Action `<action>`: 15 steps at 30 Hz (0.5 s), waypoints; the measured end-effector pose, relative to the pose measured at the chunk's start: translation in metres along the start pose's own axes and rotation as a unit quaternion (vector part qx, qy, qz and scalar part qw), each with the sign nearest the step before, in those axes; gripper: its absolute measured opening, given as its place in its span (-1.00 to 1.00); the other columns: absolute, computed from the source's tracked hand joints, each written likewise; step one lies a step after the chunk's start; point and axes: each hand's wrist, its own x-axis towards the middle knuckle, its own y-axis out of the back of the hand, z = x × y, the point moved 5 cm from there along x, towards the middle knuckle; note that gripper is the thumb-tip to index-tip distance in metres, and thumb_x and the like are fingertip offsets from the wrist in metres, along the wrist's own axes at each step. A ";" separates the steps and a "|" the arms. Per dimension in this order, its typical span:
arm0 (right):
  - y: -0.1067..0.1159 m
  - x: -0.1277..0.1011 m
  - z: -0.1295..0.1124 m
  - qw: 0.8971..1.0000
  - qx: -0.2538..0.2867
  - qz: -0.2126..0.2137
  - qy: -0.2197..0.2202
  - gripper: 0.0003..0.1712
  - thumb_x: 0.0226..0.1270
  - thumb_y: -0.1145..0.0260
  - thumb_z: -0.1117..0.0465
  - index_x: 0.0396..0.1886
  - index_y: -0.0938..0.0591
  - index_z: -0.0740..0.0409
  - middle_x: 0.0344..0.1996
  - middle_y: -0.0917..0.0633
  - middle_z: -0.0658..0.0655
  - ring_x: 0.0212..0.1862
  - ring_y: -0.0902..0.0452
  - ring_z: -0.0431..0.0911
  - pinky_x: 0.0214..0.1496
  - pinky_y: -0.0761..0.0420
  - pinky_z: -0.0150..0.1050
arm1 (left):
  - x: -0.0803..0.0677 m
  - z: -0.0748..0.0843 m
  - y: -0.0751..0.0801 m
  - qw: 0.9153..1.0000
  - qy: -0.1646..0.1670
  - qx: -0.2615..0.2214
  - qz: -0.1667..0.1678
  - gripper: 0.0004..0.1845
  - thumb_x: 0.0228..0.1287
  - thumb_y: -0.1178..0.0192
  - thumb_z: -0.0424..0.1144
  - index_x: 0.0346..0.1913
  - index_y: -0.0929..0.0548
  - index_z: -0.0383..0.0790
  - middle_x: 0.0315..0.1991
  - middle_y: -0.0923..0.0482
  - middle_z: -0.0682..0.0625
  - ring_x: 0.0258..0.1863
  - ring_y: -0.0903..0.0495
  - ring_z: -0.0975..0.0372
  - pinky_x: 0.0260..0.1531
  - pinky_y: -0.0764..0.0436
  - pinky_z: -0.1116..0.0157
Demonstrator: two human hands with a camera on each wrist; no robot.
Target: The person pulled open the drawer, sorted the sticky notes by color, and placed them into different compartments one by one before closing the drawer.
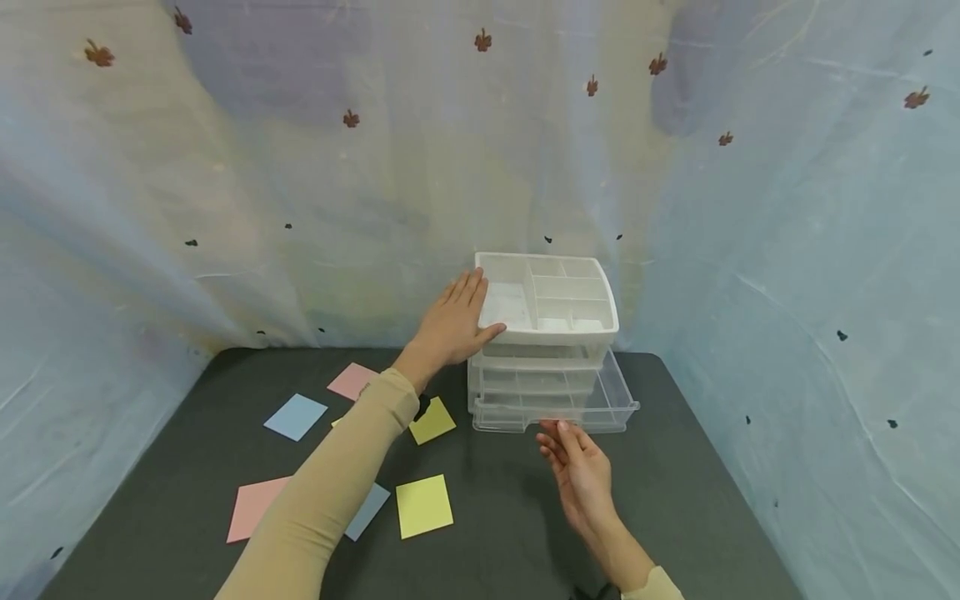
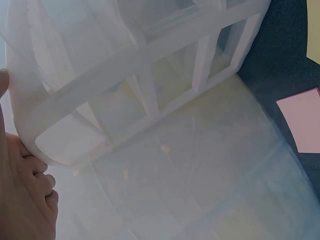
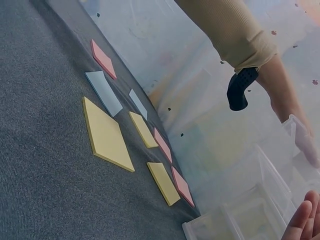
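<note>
A white plastic drawer organizer (image 1: 551, 329) stands at the back of the dark table, its top a tray of small compartments. My left hand (image 1: 456, 315) lies flat against its upper left side, fingers straight and thumb on the top rim. The left wrist view shows that side wall (image 2: 140, 85) up close beside my fingers (image 2: 27, 192). The clear bottom drawer (image 1: 558, 408) is pulled out. My right hand (image 1: 572, 457) hovers just in front of it with relaxed fingers and holds nothing. Its fingertips (image 3: 302, 222) show near the drawer (image 3: 235, 220) in the right wrist view.
Sticky notes lie on the dark table (image 1: 675, 500) to the left: pink (image 1: 352, 381), blue (image 1: 296, 416), yellow (image 1: 432, 420), yellow (image 1: 423, 505), pink (image 1: 255, 507), and blue (image 1: 369, 508). A pale curtain (image 1: 787, 250) with leaf prints surrounds the table.
</note>
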 end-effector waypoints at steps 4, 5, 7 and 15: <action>0.003 -0.001 -0.001 1.000 -0.007 0.007 0.012 -0.75 0.61 -0.25 0.13 0.01 -0.68 0.23 -0.11 -0.82 0.03 -0.14 -0.75 -0.17 -0.04 -0.71 -0.33 | 0.002 0.001 0.002 1.000 -0.003 0.000 0.005 -0.01 0.58 0.23 0.39 0.68 0.19 -0.29 0.70 0.43 -0.15 0.68 0.33 0.00 0.62 0.17 0.03; 0.003 0.000 -0.002 1.000 -0.010 0.007 0.013 -0.74 0.61 -0.26 0.13 0.02 -0.68 0.23 -0.11 -0.82 0.03 -0.13 -0.75 -0.17 -0.04 -0.71 -0.33 | 0.003 0.001 0.002 1.000 -0.003 0.001 0.007 -0.01 0.58 0.22 0.39 0.68 0.19 -0.29 0.70 0.43 -0.15 0.68 0.33 0.00 0.63 0.18 0.04; 0.004 0.000 -0.002 1.000 -0.013 0.004 0.015 -0.74 0.61 -0.26 0.12 0.03 -0.68 0.22 -0.08 -0.82 0.03 -0.12 -0.75 -0.17 -0.03 -0.71 -0.32 | 0.004 0.000 0.003 1.000 -0.002 0.007 0.007 -0.01 0.58 0.23 0.39 0.68 0.19 -0.29 0.70 0.43 -0.15 0.68 0.34 0.00 0.63 0.18 0.04; 0.008 -0.004 -0.004 0.998 -0.042 -0.034 0.022 -0.59 0.63 -0.22 0.07 0.18 -0.61 0.31 0.01 -0.80 0.04 -0.07 -0.74 -0.15 0.03 -0.70 -0.29 | 0.003 -0.001 0.000 1.000 -0.002 0.004 -0.002 -0.01 0.57 0.25 0.40 0.69 0.18 -0.28 0.70 0.45 -0.14 0.68 0.38 0.01 0.63 0.21 0.05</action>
